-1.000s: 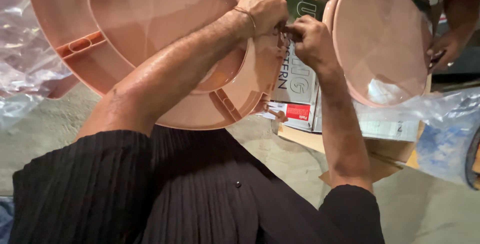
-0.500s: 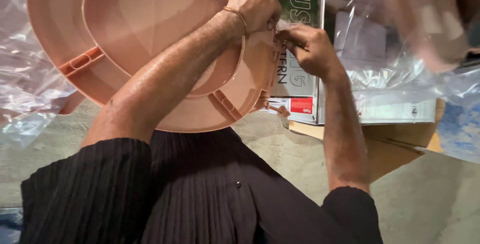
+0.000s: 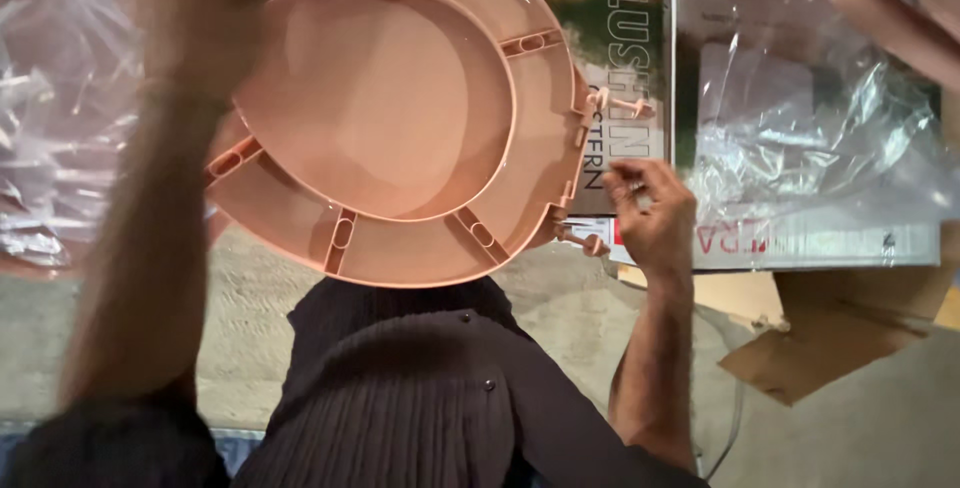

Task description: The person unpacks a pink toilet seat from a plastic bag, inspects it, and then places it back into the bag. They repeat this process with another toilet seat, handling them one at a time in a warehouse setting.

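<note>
The pink plastic toilet seat (image 3: pixel 400 128), with its lid nested inside the ring, is held up in front of the person and fills the upper middle of the view, underside toward the camera. Its rim runs close to a printed cardboard box (image 3: pixel 610 68) on the right, with two pink hinge bolts (image 3: pixel 625 105) sticking out rightward from that edge over the box. Clear plastic wrap (image 3: pixel 800 128) crowds the far right and more wrap (image 3: pixel 50 128) lies at the far left; the concrete floor (image 3: pixel 600 318) below the seat and a torn piece of cardboard (image 3: pixel 820 348) at the near right leave open room only toward the person. The left hand (image 3: pixel 205 18) is blurred at the seat's upper left rim, seemingly gripping it, though how the fingers close cannot be told. The right hand (image 3: pixel 655 218) sits just beside the lower right rim, near the lower bolt, fingertips pinched together; whether they hold anything small cannot be told. The seat's long axis runs from upper right to lower left, hinge end to the right.
</note>
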